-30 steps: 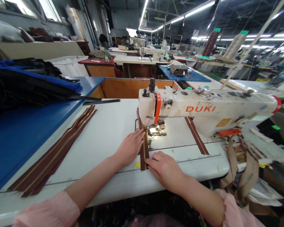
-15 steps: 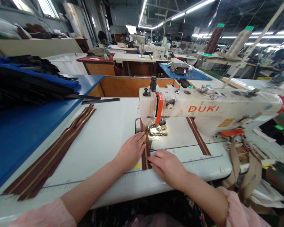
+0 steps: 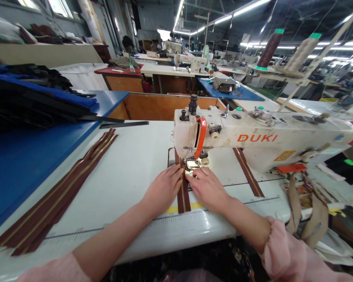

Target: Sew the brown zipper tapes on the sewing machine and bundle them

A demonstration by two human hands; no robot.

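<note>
A brown zipper strip with metal teeth (image 3: 183, 201) lies lengthwise under the head of a white sewing machine (image 3: 223, 127), its near end at the table's front edge. My left hand (image 3: 163, 188) rests on the strip's left side, fingers stretched out flat and tips pressing near the teeth. Across from it, my right hand (image 3: 208, 188) lies flat at the strip's right edge. Its fingertips reach close to the lit presser foot (image 3: 191, 165), and its thumb side touches the strip. The needle is too small to make out.
Several brown zipper strips (image 3: 67, 188) lie in a bundle at left. Another zipper strip (image 3: 248, 172) lies beneath the machine arm. Black and blue straps (image 3: 41, 98) are piled on the blue table (image 3: 47, 156). Beige straps (image 3: 295, 203) hang at right, near a parts tray (image 3: 306, 196).
My right hand has moved forward, from the strip's near end up beside the presser foot. My left hand stays on the strip. The view has shifted slightly.
</note>
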